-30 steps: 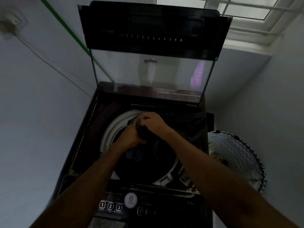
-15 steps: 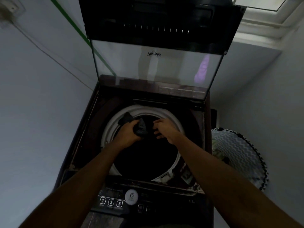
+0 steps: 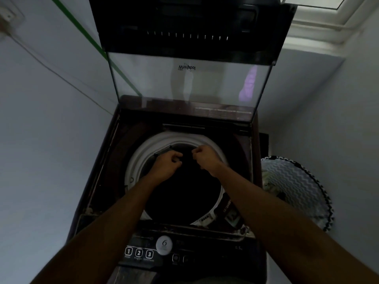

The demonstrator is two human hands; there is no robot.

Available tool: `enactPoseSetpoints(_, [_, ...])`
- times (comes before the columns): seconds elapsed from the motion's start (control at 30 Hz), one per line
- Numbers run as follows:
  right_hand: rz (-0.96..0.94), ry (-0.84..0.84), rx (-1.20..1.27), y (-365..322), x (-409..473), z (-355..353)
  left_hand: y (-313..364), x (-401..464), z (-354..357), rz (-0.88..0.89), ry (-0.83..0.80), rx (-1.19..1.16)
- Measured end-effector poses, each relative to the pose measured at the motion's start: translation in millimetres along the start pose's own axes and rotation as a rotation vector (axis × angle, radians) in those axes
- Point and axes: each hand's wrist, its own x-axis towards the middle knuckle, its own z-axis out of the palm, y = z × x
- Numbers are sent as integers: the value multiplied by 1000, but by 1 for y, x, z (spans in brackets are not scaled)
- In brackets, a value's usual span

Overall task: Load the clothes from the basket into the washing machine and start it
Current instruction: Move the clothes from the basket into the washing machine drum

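The top-loading washing machine (image 3: 114,160) stands with its glass lid (image 3: 190,89) raised and its white drum rim (image 3: 137,160) exposed. Both hands hover over the back of the dark drum, a little apart. My left hand (image 3: 167,163) grips a dark garment (image 3: 163,151), whose edge shows against the white rim. My right hand (image 3: 205,157) has its fingers curled and seems to pinch the same garment, which is lost against the black drum. The zigzag-patterned laundry basket (image 3: 297,191) stands to the right of the machine, with pale clothes inside.
The control panel (image 3: 164,251), with numbered buttons and a round dial, runs along the machine's near edge. Walls close in on the left and right. A window (image 3: 320,21) sits at the upper right. A green line and a cable run across the left wall.
My hands have drawn apart over the drum and moved slightly toward its back. The right hand's fingers, loose half a second ago, are curled again. The bunched garment has spread out of sight.
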Motion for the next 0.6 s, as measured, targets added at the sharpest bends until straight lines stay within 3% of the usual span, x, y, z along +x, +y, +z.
enactPoseSetpoints(0.3, [-43, 43, 73, 4, -4, -27, 36, 10, 19, 117, 11, 20])
enactPoseSetpoints(0.6, [-169, 218, 256, 19, -32, -92, 91, 15, 61, 239, 73, -13])
